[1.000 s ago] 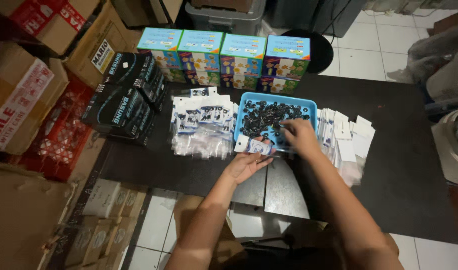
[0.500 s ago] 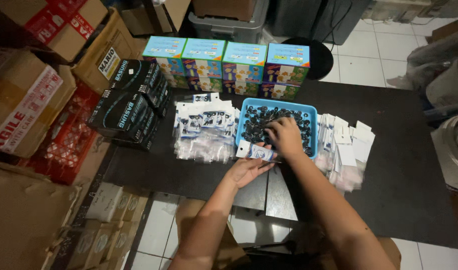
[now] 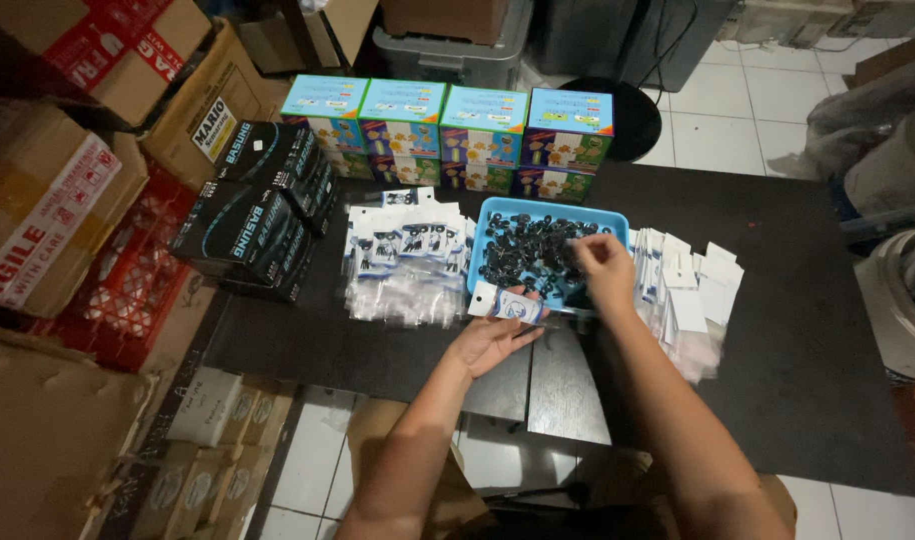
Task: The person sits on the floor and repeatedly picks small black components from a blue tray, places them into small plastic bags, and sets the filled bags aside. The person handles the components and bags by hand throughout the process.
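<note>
At frame centre, the left hand [image 3: 489, 340] cradles a small packet [image 3: 504, 303], fingers loosely apart, ready for filling, while the right hand [image 3: 605, 268] apparently pinches a black piece over the blue tray [image 3: 497, 212].

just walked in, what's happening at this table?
A person is working at a dark table. The left hand holds a small clear bag with a white card top, palm up. The right hand is over the blue tray of small black parts, pinching something there. Filled bags lie left of the tray, empty ones right.
</note>
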